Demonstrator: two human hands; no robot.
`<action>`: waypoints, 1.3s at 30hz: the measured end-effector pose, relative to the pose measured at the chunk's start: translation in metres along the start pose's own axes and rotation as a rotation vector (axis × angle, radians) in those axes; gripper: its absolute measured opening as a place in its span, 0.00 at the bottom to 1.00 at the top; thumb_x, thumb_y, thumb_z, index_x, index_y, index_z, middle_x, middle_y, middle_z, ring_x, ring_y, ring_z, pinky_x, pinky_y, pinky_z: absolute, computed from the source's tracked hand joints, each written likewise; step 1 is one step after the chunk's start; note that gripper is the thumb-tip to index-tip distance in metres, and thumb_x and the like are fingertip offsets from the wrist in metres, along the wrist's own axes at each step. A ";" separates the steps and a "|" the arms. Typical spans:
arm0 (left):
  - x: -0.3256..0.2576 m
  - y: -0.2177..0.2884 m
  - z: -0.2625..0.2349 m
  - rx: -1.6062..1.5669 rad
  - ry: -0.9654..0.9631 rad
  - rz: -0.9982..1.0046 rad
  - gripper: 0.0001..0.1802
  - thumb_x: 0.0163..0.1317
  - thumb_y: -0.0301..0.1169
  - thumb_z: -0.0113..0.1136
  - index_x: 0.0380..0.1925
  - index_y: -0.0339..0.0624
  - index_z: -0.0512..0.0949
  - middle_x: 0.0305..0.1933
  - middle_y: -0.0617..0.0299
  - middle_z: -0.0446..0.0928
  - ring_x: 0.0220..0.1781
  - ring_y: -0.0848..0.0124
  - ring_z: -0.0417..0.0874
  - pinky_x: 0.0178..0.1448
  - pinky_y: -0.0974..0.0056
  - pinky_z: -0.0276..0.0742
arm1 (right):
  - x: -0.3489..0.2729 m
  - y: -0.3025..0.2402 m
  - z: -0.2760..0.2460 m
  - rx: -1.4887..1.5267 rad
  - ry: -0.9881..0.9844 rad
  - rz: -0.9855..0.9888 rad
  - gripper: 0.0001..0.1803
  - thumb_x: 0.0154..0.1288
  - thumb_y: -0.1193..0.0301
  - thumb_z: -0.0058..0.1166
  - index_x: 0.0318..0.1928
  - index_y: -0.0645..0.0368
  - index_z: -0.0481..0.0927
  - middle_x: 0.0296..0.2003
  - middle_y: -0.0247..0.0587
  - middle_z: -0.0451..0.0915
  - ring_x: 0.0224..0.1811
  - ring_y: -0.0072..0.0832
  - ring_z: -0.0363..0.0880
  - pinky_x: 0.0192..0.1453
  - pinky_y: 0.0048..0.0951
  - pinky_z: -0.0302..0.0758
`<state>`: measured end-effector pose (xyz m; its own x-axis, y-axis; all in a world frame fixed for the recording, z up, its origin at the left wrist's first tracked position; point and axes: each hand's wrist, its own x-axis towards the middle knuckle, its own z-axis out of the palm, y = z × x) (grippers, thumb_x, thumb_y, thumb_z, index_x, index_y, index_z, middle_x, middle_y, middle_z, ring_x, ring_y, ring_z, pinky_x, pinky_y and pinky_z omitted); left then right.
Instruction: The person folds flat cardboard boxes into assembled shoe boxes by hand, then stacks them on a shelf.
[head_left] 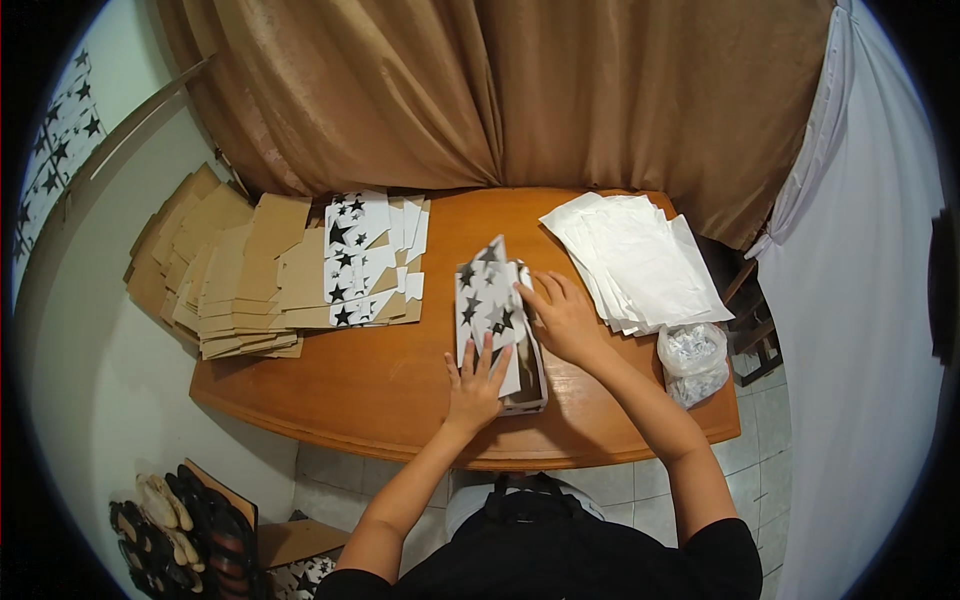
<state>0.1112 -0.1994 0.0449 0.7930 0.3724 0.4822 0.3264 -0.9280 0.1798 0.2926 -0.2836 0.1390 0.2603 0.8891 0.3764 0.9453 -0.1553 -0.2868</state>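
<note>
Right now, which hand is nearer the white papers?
Right. Your right hand is just left of the white papers; your left hand is farther left, at the box.

**Home-like room, table laid out as a small packing station**

The setting looks domestic, though a small shop's back room cannot be ruled out. A brown curtain (pixel 380 90) hangs along the far edge of a polished wooden table (pixel 370 395) with a bowed front edge; a white drape (pixel 860 260) falls beyond its right end. Pale floor tiles (pixel 625 485), a plain painted wall (pixel 130 390) and black and beige shoes (pixel 185 530) below the left end add to the household look. The packing side shows in the flat cardboard blanks (pixel 225 275) stacked along the left end, white paper sheets (pixel 640 265) by the far right corner, and an open star-printed box (pixel 480 300) mid-table.
</note>
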 end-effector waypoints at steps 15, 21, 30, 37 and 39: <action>0.000 -0.115 -0.037 0.034 -0.052 -0.332 0.34 0.62 0.46 0.50 0.64 0.41 0.59 0.70 0.37 0.43 0.72 0.45 0.40 0.70 0.39 0.35 | 0.075 -0.010 0.035 -0.019 0.235 -0.173 0.10 0.50 0.72 0.57 0.36 0.51 0.75 0.30 0.31 0.75 0.36 0.31 0.73 0.55 0.41 0.66; -0.012 -0.130 -0.012 -0.164 -0.278 -0.531 0.30 0.64 0.41 0.47 0.63 0.40 0.58 0.68 0.38 0.50 0.71 0.45 0.48 0.70 0.43 0.41 | 0.109 0.022 0.059 -0.356 0.344 -0.046 0.25 0.53 0.72 0.52 0.55 0.53 0.71 0.55 0.46 0.70 0.60 0.42 0.63 0.65 0.51 0.53; -0.026 -0.158 0.002 -0.862 -0.195 -0.582 0.22 0.68 0.33 0.37 0.59 0.34 0.58 0.53 0.37 0.70 0.56 0.45 0.71 0.58 0.56 0.66 | 0.033 -0.019 0.189 0.131 -0.562 -0.698 0.29 0.67 0.56 0.39 0.65 0.52 0.58 0.66 0.37 0.57 0.70 0.33 0.52 0.73 0.42 0.45; -0.028 -0.161 -0.007 -0.721 -0.292 -0.723 0.21 0.68 0.35 0.38 0.58 0.38 0.60 0.46 0.36 0.73 0.49 0.42 0.74 0.49 0.50 0.70 | 0.026 -0.037 0.239 0.207 -0.583 -0.691 0.31 0.68 0.51 0.31 0.67 0.49 0.54 0.69 0.35 0.51 0.71 0.33 0.48 0.73 0.44 0.42; -0.031 -0.164 -0.004 -0.741 -0.276 -0.729 0.21 0.68 0.36 0.38 0.58 0.38 0.60 0.47 0.36 0.73 0.49 0.41 0.74 0.49 0.49 0.70 | 0.027 -0.037 0.239 0.230 -0.597 -0.682 0.31 0.68 0.51 0.32 0.67 0.49 0.54 0.69 0.36 0.51 0.71 0.33 0.49 0.73 0.44 0.42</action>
<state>0.0313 -0.0588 0.0041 0.6521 0.7442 -0.1448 0.4481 -0.2243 0.8654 0.2181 -0.1512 -0.0504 -0.5409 0.8405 0.0313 0.7778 0.5141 -0.3616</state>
